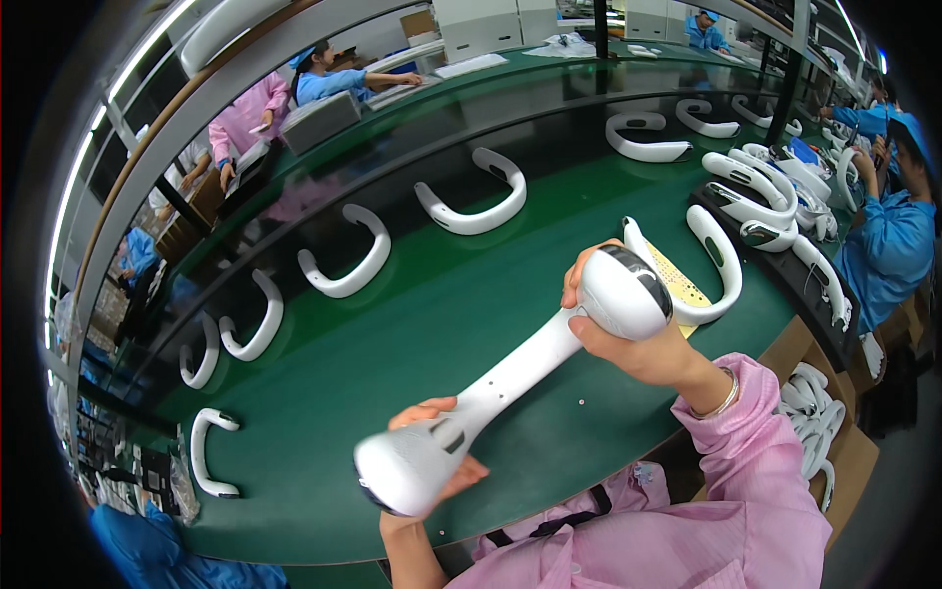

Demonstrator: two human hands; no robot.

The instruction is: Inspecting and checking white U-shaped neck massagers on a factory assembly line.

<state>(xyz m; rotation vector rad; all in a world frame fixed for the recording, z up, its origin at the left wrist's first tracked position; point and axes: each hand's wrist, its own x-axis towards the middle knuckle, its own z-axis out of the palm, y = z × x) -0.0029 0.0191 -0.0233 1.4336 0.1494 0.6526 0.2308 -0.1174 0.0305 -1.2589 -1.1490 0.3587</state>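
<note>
Between my two hands is a white neck fan (500, 383), a curved band with a bulbous, dark-tipped end at each side. My left hand (461, 478) wraps round its lower-left end, with fingers showing on both sides of it. The other end, up and to the right, is gripped by my right hand (638, 353), thumb and fingers around it. The band is tilted, held above the green table. Just beyond my right hand, another white neck fan (724, 257) lies partly over a yellow sheet (677, 275).
Along the table's far side runs a row of white neck fans (481, 218). A dark tray (829, 319) with more stands at the right, near a co-worker in blue (888, 236). Below it is a cardboard box (854, 452) of white parts. One neck fan (201, 452) sits far left.
</note>
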